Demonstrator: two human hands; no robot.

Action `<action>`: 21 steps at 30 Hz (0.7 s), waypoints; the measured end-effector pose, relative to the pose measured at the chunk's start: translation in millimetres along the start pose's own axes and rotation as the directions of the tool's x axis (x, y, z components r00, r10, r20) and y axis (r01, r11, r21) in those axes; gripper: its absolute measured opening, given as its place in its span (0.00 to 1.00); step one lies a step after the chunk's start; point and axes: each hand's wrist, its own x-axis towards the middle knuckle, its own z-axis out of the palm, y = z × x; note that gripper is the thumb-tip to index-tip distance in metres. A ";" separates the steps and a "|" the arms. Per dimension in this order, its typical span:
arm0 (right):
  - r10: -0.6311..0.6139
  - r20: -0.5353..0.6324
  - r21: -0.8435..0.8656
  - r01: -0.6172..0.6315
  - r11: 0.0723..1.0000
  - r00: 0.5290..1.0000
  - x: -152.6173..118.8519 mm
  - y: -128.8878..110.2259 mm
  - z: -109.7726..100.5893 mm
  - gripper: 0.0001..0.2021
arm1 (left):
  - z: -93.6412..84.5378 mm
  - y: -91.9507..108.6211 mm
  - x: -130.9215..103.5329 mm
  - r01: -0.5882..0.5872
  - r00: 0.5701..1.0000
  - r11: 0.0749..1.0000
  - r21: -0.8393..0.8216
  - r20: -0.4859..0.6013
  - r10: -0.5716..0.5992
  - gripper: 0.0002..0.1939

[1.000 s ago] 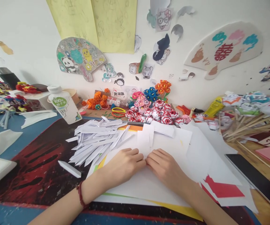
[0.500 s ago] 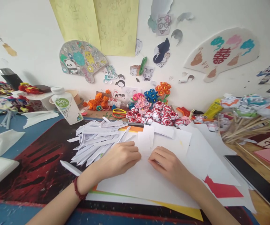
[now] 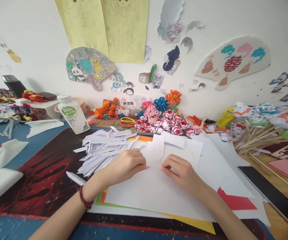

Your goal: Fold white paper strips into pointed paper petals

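Note:
My left hand point(image 3: 127, 165) and my right hand point(image 3: 177, 170) face each other over a large white paper sheet point(image 3: 144, 193), fingers curled into pinches. Any piece between the fingertips blends white on white, so I cannot make it out. Just beyond the fingertips lie small white paper pieces point(image 3: 155, 146). A heap of folded white paper strips point(image 3: 101, 150) sits beyond my left hand. One pointed white strip point(image 3: 75, 178) lies apart by my left forearm. Orange, green and yellow sheets point(image 3: 194, 223) show from under the white one.
Red-and-white paper flowers point(image 3: 174, 125) are piled at the back, with a white bottle point(image 3: 73, 114) left of them. To the right are a red paper scrap point(image 3: 236, 200), a long black flat object point(image 3: 271, 193) and flowers on wooden sticks point(image 3: 256, 138). A white box-like object point(image 3: 1, 183) lies at left.
My hands have moved slightly apart, the left fingertips a little leftward and the right a little rightward. The whole view has shifted slightly. Strips and sheets lie as before.

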 end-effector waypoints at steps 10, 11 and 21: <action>0.000 -0.034 0.009 0.001 1.000 0.999 -0.6 3.5 0.3 0.09 | -2.3 -0.7 0.5 -0.038 0.999 0.999 0.038 0.005 0.038 0.13; 0.002 -0.031 -0.002 -0.002 1.000 1.000 -0.2 3.1 -0.2 0.09 | -2.2 -0.9 0.5 -0.040 0.999 0.998 0.048 -0.004 0.040 0.13; -0.050 -0.053 -0.207 0.038 0.978 0.997 2.8 3.4 -0.8 0.15 | -4.3 -9.1 -1.0 -0.005 0.994 0.985 0.174 -0.106 0.023 0.17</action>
